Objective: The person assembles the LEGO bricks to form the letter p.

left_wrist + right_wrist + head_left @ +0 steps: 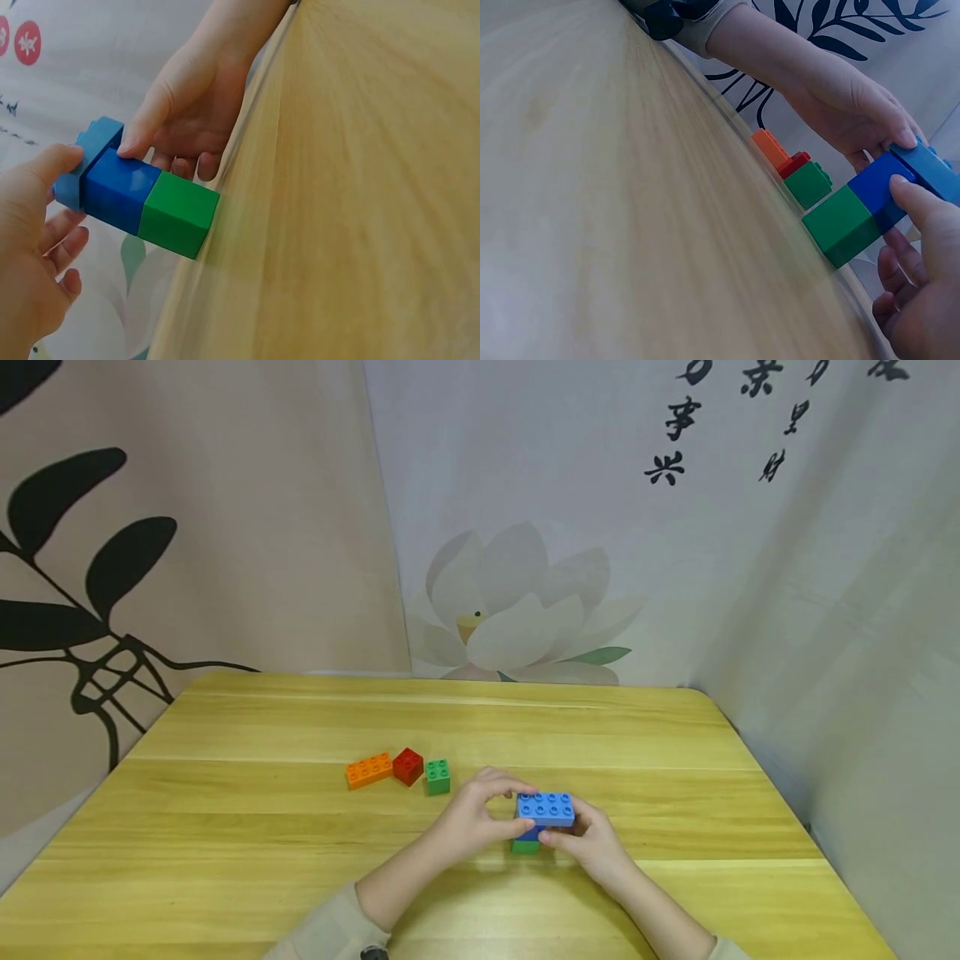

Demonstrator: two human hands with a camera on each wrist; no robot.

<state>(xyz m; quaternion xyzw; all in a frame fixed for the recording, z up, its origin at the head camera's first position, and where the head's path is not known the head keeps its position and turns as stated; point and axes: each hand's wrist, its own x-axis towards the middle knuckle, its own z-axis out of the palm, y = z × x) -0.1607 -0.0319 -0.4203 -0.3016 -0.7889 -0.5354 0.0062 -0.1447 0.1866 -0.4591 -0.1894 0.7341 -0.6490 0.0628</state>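
A light blue brick point(546, 810) with several studs lies across the top of a dark blue brick point(120, 186), and a green brick point(178, 216) forms the bottom of this stack. My left hand point(476, 814) pinches the light blue brick at its left end between thumb and fingers. From the right, my right hand point(596, 843) grips the dark blue brick, its thumb pressed on the near face and its fingers behind. The light blue brick overhangs the dark blue one on the right in the head view. The stack's green end is right at the tabletop.
To the left and farther back on the wooden table point(247, 843) are an orange brick point(369, 771), a red brick point(408, 766) and a smaller green brick point(437, 777), close together in a row. Printed cloth point(300, 527) hangs behind the table's far edge.
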